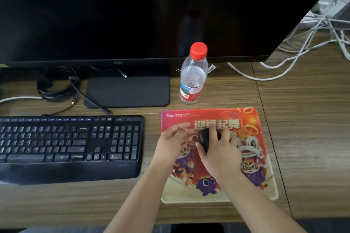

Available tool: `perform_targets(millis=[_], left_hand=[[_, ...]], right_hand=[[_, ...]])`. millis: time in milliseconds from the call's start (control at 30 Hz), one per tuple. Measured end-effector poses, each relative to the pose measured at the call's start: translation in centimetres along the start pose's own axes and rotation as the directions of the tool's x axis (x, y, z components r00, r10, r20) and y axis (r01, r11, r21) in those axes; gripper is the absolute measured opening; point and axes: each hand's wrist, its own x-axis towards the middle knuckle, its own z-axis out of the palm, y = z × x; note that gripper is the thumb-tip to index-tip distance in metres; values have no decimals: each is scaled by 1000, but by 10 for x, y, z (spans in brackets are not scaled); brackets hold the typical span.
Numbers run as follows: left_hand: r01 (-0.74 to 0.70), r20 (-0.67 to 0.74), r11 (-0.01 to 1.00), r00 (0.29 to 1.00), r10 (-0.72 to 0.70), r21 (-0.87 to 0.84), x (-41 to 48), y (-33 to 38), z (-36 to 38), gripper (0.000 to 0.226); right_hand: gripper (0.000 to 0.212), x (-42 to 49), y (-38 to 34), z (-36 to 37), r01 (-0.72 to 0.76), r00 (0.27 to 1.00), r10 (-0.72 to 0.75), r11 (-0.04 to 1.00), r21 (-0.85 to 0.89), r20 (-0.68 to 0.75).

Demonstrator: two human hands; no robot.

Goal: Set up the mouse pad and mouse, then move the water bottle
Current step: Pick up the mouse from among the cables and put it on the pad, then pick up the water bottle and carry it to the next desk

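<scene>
A red cartoon-printed mouse pad (251, 159) lies flat on the wooden desk to the right of the keyboard. On its upper middle sits a black mouse (205, 139), with my right hand (220, 152) cupped over it and gripping it. My left hand (173, 141) hovers just left of the mouse above the pad's left edge, fingers spread and blurred, holding nothing. A clear water bottle (192, 76) with a red cap stands upright behind the pad, in front of the monitor's lower edge.
A black keyboard (70, 143) fills the left of the desk. The large dark monitor (132, 15) and its flat stand (128, 91) are behind it. Black cables coil at the back left; white cables (303, 43) trail at the back right.
</scene>
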Motion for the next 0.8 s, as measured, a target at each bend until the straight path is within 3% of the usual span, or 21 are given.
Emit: perform_targets(millis=[100,167,267,367,500,800], left_hand=[[-9,-27,1000,1000,9,-23,2,-1,-12,21],[-17,-43,999,999,15,-47,3,1,-19,21],[-21,-73,997,997,15,-72,2,4,-27,20],[-35,-80,995,996,28,-91,0,7,-34,20],[-38,-86,997,996,32,-73,-1,6,-39,18],[-76,-45,996,996,74,-37,-8,12,-30,20]], right_hand=[[83,6,-2,-16,-2,998,6,998,58,-66],[86,25,-10,-37,61,994,-26,939,338,-107],[92,64,-27,-62,57,994,33,620,783,-99],[97,89,-43,-67,28,996,59,444,896,-61],[78,97,-50,-69,76,991,74,394,916,-114],[66,78,-32,-75,119,981,78,489,864,-179]])
